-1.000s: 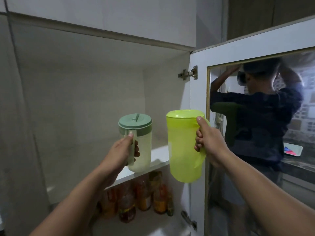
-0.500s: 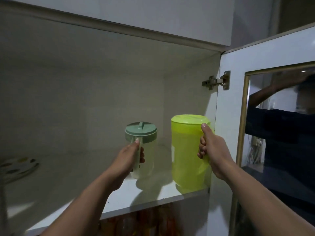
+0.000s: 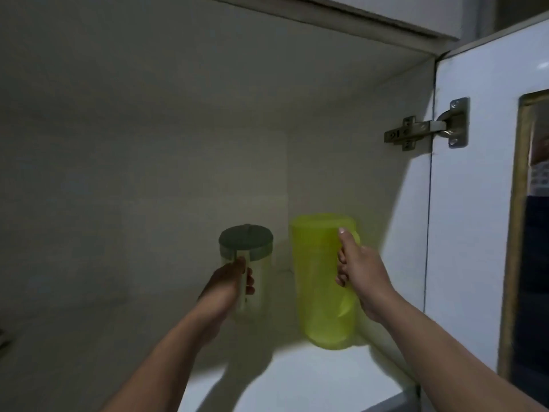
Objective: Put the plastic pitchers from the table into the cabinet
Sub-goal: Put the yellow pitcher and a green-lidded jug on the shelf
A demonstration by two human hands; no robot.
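Both pitchers are deep inside the cabinet over its white upper shelf [image 3: 312, 379]. A small clear pitcher with a green lid [image 3: 248, 251] stands on the left, and my left hand [image 3: 230, 282] grips its handle. To its right is a taller bright yellow-green pitcher [image 3: 319, 281], whose base sits on the shelf near the right wall. My right hand [image 3: 358, 269] grips that pitcher's handle, thumb up along its side. The handles are mostly hidden behind my fingers.
The cabinet door [image 3: 475, 203] stands open on the right, held by a metal hinge [image 3: 427, 129], with a gold-framed glass panel [image 3: 537, 233]. The back wall and the cabinet top close in the space. An edge of some object [image 3: 3, 337] shows at far left.
Both hands have pushed the pitchers farther back into the cabinet. The view has risen and closed in, so the lower shelf with bottles is out of sight.
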